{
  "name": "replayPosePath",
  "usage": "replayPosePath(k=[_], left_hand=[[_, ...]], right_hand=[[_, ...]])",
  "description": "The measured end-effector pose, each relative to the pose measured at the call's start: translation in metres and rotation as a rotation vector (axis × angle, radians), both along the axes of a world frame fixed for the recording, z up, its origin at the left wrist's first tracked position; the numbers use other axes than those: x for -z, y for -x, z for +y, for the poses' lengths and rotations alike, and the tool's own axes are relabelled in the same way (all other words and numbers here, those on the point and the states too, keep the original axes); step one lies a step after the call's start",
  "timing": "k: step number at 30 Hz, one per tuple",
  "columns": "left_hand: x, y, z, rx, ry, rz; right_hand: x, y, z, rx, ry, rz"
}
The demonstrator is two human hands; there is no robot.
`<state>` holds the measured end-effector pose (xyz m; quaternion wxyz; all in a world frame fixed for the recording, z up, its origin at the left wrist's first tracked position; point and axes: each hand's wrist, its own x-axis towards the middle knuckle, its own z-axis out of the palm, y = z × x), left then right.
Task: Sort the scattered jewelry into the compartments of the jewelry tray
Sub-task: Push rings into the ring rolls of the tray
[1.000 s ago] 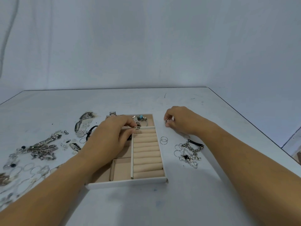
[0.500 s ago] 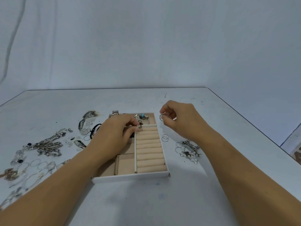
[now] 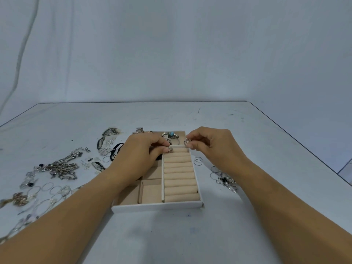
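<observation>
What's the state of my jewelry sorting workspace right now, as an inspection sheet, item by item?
Surface: white table, scuffed, with the tray near its middle.
Job's things: jewelry tray, its near ring rolls bare; beaded piece in the far compartment; chain pile on the table at left; thin hoops and chain cluster on the table at right.
Clutter: nothing seen.
Hands: left hand pinches a chunky ring at the farthest roll; right hand pinches a ribbed ring over the tray's far right corner.
Cables: nothing seen.
Surroundings: pale cloth backdrop.
</observation>
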<state>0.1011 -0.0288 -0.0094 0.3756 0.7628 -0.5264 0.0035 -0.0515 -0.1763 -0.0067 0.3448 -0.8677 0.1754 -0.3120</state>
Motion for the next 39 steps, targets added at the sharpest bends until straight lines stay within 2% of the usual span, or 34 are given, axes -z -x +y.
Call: replayPosePath(k=[6, 11, 15, 19, 23, 29, 34, 39], left_hand=[[0.002, -0.003, -0.002, 0.012, 0.019, -0.111], [0.005, -0.007, -0.005, 0.046, 0.048, -0.299], [0.003, -0.008, -0.009, 0.111, -0.023, -0.418], [-0.001, -0.01, -0.006, 0.123, -0.088, -0.385], [-0.01, -0.013, 0.01, 0.045, -0.097, -0.394], [-0.011, -0.008, 0.05, 0.153, -0.201, -0.362], [0.005, -0.005, 0.054, 0.15, -0.204, -0.276], [0.009, -0.006, 0.053, 0.151, -0.211, -0.277]], right_hand=[[0.004, 0.001, -0.004, -0.014, 0.049, 0.045], [0.004, 0.003, -0.005, -0.005, 0.116, 0.041], [0.005, 0.001, -0.006, 0.0, 0.167, 0.037], [0.006, -0.001, -0.006, -0.008, 0.248, 0.032], [0.01, -0.005, -0.006, -0.017, 0.297, 0.038], [0.013, -0.01, -0.006, -0.032, 0.37, 0.027], [0.017, -0.014, -0.007, -0.045, 0.408, 0.05], [0.016, -0.014, -0.007, -0.065, 0.405, 0.128]])
